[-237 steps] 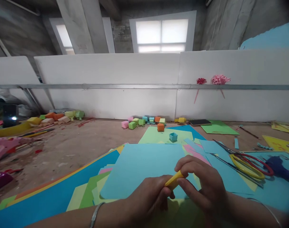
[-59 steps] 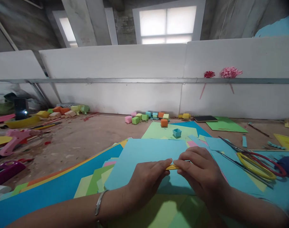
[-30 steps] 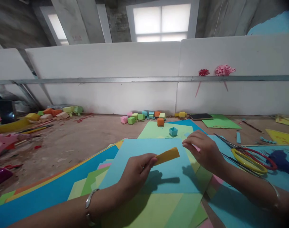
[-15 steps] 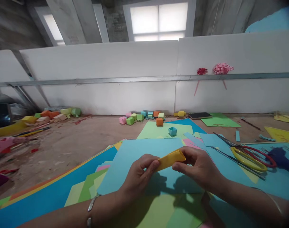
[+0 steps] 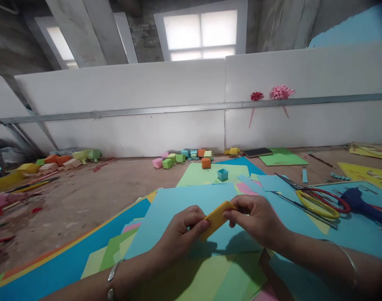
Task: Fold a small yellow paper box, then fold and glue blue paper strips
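Observation:
A folded strip of yellow paper (image 5: 216, 220) is held between my two hands above a light blue sheet (image 5: 174, 209). My left hand (image 5: 187, 228) pinches its left end between thumb and fingers. At the upper right end, my right hand (image 5: 252, 215) grips it the same way. The strip looks flat and slants up to the right. Beyond the hands, a small open blue paper box (image 5: 222, 174) stands on a pale green sheet (image 5: 191, 175). Both hands cast shadows on the paper below.
Scissors with yellow and red handles (image 5: 322, 202) lie at the right, near a dark blue object (image 5: 354, 198). Small folded paper cubes (image 5: 206, 163) sit along the white wall panel (image 5: 131, 138). More cubes (image 5: 64, 160) and pens (image 5: 34, 185) lie at the left.
The yellow paper has gone from a rounded, open-ended fold to a flatter strip, tilted more steeply. My right hand's fingers have closed in on its end. The whole view has shifted slightly.

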A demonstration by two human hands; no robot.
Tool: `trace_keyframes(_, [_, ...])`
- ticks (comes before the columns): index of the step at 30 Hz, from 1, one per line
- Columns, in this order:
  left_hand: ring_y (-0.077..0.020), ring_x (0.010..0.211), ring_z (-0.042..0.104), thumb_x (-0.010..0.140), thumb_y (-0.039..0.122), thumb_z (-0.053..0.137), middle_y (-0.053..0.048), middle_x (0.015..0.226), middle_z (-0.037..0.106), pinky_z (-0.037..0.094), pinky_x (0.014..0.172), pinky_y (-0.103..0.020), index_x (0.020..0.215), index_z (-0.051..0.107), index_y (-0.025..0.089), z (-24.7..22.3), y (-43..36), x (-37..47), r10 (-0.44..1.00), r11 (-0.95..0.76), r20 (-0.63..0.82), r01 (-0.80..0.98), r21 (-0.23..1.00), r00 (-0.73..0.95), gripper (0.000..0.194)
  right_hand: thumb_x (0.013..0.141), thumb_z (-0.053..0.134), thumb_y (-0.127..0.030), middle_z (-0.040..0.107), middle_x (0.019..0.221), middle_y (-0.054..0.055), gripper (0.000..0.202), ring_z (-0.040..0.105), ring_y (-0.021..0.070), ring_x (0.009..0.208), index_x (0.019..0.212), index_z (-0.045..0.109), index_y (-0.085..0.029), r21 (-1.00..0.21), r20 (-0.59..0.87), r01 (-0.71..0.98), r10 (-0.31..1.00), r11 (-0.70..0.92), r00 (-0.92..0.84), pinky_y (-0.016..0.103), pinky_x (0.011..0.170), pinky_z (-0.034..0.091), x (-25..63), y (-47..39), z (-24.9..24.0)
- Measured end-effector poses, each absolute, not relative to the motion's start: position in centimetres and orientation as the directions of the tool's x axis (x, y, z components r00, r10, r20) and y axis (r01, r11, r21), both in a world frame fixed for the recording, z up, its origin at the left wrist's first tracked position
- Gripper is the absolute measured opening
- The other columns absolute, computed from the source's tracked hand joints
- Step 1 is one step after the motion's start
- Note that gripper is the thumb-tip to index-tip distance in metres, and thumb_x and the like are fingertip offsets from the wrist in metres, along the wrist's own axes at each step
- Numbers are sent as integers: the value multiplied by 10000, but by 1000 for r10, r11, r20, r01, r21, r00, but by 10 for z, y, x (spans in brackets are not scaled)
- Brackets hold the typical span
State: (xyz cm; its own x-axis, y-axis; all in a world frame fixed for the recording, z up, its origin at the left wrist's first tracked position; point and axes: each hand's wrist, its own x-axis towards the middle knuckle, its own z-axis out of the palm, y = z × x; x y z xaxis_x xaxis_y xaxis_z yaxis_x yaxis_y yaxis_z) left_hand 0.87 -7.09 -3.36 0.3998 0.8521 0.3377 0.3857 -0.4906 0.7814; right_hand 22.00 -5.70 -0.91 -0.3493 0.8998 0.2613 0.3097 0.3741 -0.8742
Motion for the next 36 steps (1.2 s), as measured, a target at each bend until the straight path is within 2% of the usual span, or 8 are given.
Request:
trace_keyframes(4, [-132,619,523,890,340,557,-24,695,611,391,576,-232,876,720,158,-26,-79,15,826,-539,367,411,735,428,245,744,634,-314,598,543,-1,198,557,125,487,611,630,-168,-873,193,349,899,340,-392,241,487,408,217,-62,-10])
trace_keyframes(11, [-122,576,526,877,339,571,-12,621,603,405,536,-214,679,673,158,-21,-87,23,902,-431,384,384,816,197,287,613,762,-321,624,637,-9,253,587,130,591,755,628,-161,-994,-43,107,886,7,-462,234,546,461,205,-69,-8])
trace_keyframes(14, [-129,596,534,883,340,551,-14,638,597,421,559,-226,686,653,159,-24,-89,26,903,-429,396,379,820,165,286,639,695,-233,634,653,-13,174,578,112,572,788,650,-157,-995,-91,90,842,-50,-532,222,540,466,199,-74,-13])
trace_keyframes(17, [-134,606,538,881,347,545,-17,655,591,427,577,-239,684,634,159,-27,-89,28,908,-418,384,374,828,166,287,665,587,-171,613,583,-19,70,547,89,508,668,655,-154,-990,-134,117,795,-79,-592,198,501,444,195,-78,-19])
trace_keyframes(23, [-155,707,602,821,411,603,-42,828,656,473,626,-253,934,635,148,-25,-85,26,943,-150,96,151,977,318,288,672,647,-245,562,501,-34,132,494,74,428,579,619,-156,-989,-130,127,855,-77,-501,187,421,383,203,-70,-19])
trace_keyframes(27, [-100,515,539,721,355,678,4,629,602,394,474,-199,752,631,126,-28,-83,24,893,69,-157,217,974,421,236,694,649,-239,585,520,-32,110,489,70,426,654,688,-145,-991,-90,133,861,-26,-501,185,421,387,210,-63,-19])
trace_keyframes(32, [-64,435,488,698,335,693,29,563,579,346,417,-171,670,601,133,-29,-84,24,875,150,-244,244,958,418,224,641,721,-201,684,660,-7,97,572,100,556,727,734,-159,-995,-81,99,819,-30,-569,203,522,447,209,-64,-23])
trace_keyframes(36, [-64,405,464,639,347,724,25,535,584,348,395,-176,677,616,132,-19,-83,21,823,236,-344,279,931,452,243,632,694,-177,581,499,-43,25,479,73,427,622,696,-154,-988,-115,147,857,-47,-502,190,410,366,209,-63,-20])
